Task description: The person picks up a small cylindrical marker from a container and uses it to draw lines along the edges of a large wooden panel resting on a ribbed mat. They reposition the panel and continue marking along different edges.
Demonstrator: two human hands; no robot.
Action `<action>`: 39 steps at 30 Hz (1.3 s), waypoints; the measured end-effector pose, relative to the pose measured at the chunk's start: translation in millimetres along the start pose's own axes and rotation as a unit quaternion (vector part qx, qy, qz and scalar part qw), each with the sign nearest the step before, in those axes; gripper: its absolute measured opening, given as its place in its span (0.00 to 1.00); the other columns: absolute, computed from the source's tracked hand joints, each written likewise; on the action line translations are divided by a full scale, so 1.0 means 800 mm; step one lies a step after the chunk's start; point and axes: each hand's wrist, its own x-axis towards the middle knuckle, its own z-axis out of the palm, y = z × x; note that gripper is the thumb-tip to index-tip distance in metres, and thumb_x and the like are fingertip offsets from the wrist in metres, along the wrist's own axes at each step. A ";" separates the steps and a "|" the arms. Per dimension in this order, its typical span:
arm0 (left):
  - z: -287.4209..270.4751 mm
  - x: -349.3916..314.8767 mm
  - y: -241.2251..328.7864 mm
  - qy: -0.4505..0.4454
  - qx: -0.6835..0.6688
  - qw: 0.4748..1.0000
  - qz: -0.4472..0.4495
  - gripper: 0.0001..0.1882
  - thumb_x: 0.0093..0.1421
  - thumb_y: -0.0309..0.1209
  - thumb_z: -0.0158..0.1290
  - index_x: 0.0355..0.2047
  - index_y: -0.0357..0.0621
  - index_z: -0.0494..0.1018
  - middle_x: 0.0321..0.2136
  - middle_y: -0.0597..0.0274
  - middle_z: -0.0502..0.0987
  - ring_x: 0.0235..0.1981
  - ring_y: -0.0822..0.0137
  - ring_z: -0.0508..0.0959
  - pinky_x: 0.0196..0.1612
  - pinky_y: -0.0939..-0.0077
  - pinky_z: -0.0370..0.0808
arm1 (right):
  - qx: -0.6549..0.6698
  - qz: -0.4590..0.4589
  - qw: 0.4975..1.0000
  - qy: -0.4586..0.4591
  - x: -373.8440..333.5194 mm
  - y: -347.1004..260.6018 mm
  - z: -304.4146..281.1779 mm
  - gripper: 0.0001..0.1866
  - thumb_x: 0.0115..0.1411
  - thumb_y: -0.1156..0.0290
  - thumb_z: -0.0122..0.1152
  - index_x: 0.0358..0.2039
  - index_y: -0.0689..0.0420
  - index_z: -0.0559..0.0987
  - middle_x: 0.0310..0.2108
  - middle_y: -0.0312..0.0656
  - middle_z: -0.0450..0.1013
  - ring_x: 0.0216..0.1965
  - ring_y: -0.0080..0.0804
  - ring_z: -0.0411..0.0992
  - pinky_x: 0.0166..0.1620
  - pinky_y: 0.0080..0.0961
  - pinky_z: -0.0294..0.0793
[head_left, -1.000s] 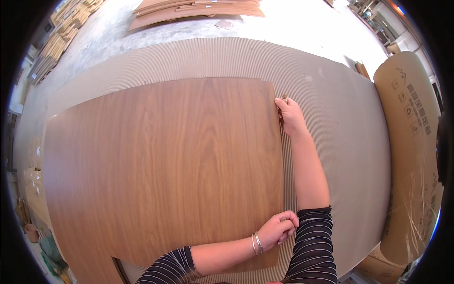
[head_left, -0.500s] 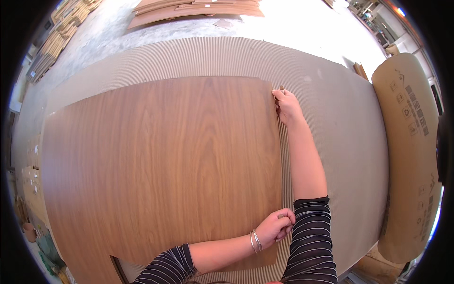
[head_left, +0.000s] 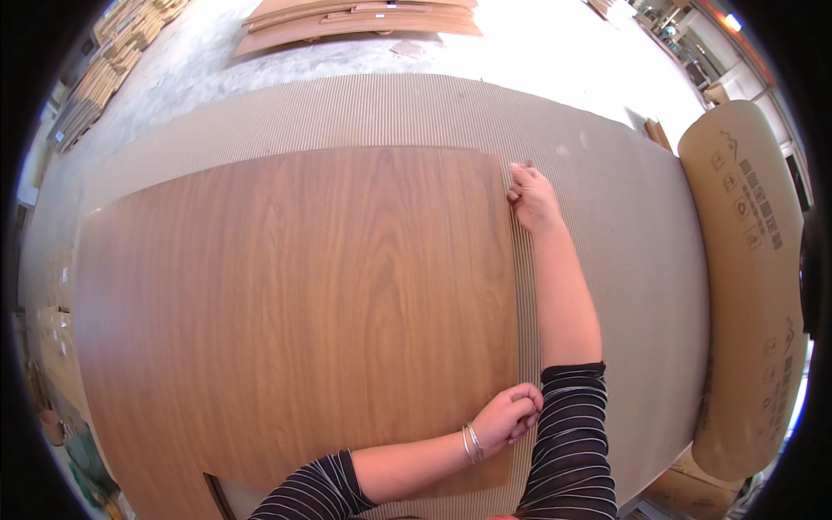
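Note:
A large brown wood-grain panel (head_left: pixel 295 303) lies flat on ribbed cardboard (head_left: pixel 624 260). My right hand (head_left: pixel 535 201) is just beyond the panel's right edge, near its far corner. Its fingers are pinched together, and a small brownish tip shows above them; what it belongs to I cannot make out. Lower down, my left hand (head_left: pixel 510 416), with bangles (head_left: pixel 472 442) on the wrist, rests curled at the panel's right edge, next to my right sleeve. A bit of something small shows between its thumb and fingers, too little to name.
A big roll of brown cardboard (head_left: pixel 745 286) stands along the right side. Stacked brown boards (head_left: pixel 360 22) lie on the floor at the back, with more stacks (head_left: pixel 100 82) at the far left. A rectangular cut-out (head_left: pixel 230 498) opens in the panel's near edge.
My right hand has moved slightly right, off the panel's edge near the far corner. My left hand stays about where it was, and the panel lies as before.

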 end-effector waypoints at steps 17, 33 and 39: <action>-0.001 0.001 -0.005 0.007 -0.034 0.999 0.010 0.02 0.55 0.25 0.41 0.28 0.46 0.64 0.14 0.69 0.64 0.08 0.79 0.55 0.09 0.84 0.51 | -0.267 -0.078 0.960 -0.019 -0.005 0.002 0.001 0.18 0.66 0.57 0.39 0.38 0.56 0.73 0.22 0.29 0.59 0.23 0.18 0.57 0.28 0.17 0.62; 0.000 -0.001 0.002 0.004 -0.023 1.000 -0.015 0.04 0.53 0.23 0.41 0.28 0.45 0.65 0.16 0.67 0.66 0.09 0.80 0.57 0.11 0.85 0.52 | -0.274 -0.096 0.957 -0.004 0.020 0.014 -0.016 0.16 0.65 0.59 0.41 0.34 0.58 0.71 0.28 0.36 0.67 0.28 0.24 0.63 0.32 0.21 0.65; -0.005 0.004 -0.009 -0.001 -0.036 0.999 0.010 0.02 0.57 0.27 0.42 0.28 0.47 0.64 0.15 0.69 0.65 0.08 0.80 0.55 0.09 0.85 0.50 | -0.114 0.042 0.991 -0.054 0.006 -0.004 0.010 0.12 0.63 0.61 0.48 0.37 0.57 0.70 0.25 0.30 0.64 0.24 0.18 0.60 0.26 0.17 0.62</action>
